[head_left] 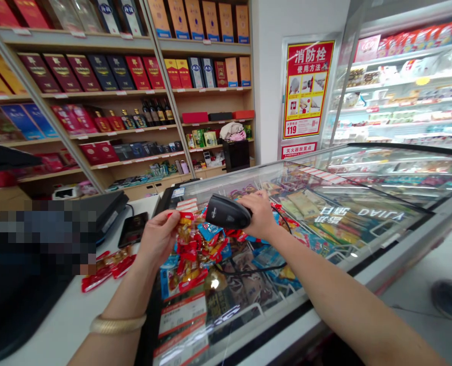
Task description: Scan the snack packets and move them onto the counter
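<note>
My right hand [262,213] is wrapped round a black handheld barcode scanner [228,211], whose head points left. Its cable [245,272] loops down over the glass lid. With thumb and fingers my left hand [161,236] pinches the top edge of a small red snack packet [185,223], just left of the scanner. Beneath both hands, a heap of red and blue snack packets [191,267] lies on the glass. A few more red packets [107,267] rest on the white counter, left of my left forearm.
The glass-topped freezer [363,244] stretches away to the right, with packaged goods inside. A phone-like black device [132,229] lies on the white counter [69,315] beside a dark machine [107,213]. Shelves of boxes [111,71] stand behind. A shoe [450,299] shows at right.
</note>
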{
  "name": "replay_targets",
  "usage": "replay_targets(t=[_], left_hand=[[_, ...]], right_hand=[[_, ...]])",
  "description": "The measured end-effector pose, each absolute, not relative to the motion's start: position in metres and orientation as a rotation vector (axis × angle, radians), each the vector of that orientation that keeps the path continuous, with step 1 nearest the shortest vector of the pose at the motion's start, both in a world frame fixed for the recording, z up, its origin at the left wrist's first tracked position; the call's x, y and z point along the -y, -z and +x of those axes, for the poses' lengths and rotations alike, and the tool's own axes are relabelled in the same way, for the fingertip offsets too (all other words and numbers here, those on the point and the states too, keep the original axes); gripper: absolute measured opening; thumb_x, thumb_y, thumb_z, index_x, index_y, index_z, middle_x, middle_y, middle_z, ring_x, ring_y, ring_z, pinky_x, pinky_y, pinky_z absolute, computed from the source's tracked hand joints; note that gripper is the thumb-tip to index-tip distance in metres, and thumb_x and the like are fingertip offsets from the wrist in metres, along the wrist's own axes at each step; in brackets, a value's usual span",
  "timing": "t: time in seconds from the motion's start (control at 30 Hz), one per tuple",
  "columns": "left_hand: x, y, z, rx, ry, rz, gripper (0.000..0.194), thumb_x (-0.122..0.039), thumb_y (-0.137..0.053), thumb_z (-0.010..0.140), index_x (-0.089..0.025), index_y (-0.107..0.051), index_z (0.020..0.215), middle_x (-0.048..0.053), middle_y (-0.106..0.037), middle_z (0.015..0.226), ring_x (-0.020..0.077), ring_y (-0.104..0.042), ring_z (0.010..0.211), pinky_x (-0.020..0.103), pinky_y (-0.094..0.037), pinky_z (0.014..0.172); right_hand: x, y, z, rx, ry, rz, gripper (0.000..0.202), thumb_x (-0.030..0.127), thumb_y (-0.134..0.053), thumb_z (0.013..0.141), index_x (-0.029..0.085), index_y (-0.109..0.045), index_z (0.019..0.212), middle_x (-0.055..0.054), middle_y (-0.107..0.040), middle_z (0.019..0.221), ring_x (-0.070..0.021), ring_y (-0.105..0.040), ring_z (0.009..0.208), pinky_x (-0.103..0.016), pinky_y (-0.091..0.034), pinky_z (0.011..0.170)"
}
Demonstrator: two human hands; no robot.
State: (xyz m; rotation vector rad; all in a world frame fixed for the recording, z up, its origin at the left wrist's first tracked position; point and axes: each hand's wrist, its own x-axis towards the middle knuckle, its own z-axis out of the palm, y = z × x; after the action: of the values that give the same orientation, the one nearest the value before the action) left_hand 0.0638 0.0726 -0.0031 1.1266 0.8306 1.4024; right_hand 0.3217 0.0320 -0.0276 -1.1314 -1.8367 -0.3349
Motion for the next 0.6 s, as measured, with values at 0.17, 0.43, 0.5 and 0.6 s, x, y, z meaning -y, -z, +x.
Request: replay_targets(t=[0.17,0.43,0.5,0.6], left_hand=[[-0.077,-0.011,0.051,-0.779,-1.491,1.079,0.032,-0.040,-0.080,0.078,-0.016,-0.063,0.066,0.000,-0.063,0.060,0.0112,-0.056,0.052,0.022,-0.047,0.050],[-0.074,-0.005,0.044,-0.388,-1.176,1.087,0.042,-0.048,-0.061,0.095,-0.017,-0.056,0.067,-0.007,-0.037,0.048,0.0039,-0.025,0.034,0.018,-0.023,0.035],[-0.074,-0.001,0.047,-0.343,-1.163,1.144,0.049,-0.058,-0.063,0.090,-0.017,-0.056,0.066,-0.008,-0.035,0.046,0.0035,-0.021,0.033,0.018,-0.021,0.034],[-0.074,0.003,0.049,-0.306,-1.178,1.209,0.059,-0.073,-0.067,0.078,-0.017,-0.054,0.063,-0.009,-0.032,0.042,0.0033,-0.018,0.033,0.019,-0.020,0.035]], right_hand=[[-0.035,0.030,0.323,1.815,0.347,-1.161,0.027,0.038,-0.066,0.070,0.023,-0.072,0.091,-0.005,-0.071,0.079,-0.0225,-0.059,0.079,-0.039,-0.029,0.085],[-0.030,0.025,0.321,1.919,0.231,-1.116,0.031,0.038,-0.067,0.069,0.021,-0.072,0.093,-0.005,-0.072,0.081,-0.0222,-0.060,0.078,-0.038,-0.030,0.085],[-0.027,0.023,0.319,1.977,0.172,-1.079,0.029,0.037,-0.068,0.068,0.021,-0.071,0.092,-0.005,-0.073,0.081,-0.0215,-0.061,0.077,-0.037,-0.031,0.084],[-0.022,0.020,0.313,2.067,0.092,-1.015,0.026,0.036,-0.070,0.068,0.022,-0.070,0.090,-0.004,-0.073,0.083,-0.0207,-0.063,0.078,-0.036,-0.031,0.082]])
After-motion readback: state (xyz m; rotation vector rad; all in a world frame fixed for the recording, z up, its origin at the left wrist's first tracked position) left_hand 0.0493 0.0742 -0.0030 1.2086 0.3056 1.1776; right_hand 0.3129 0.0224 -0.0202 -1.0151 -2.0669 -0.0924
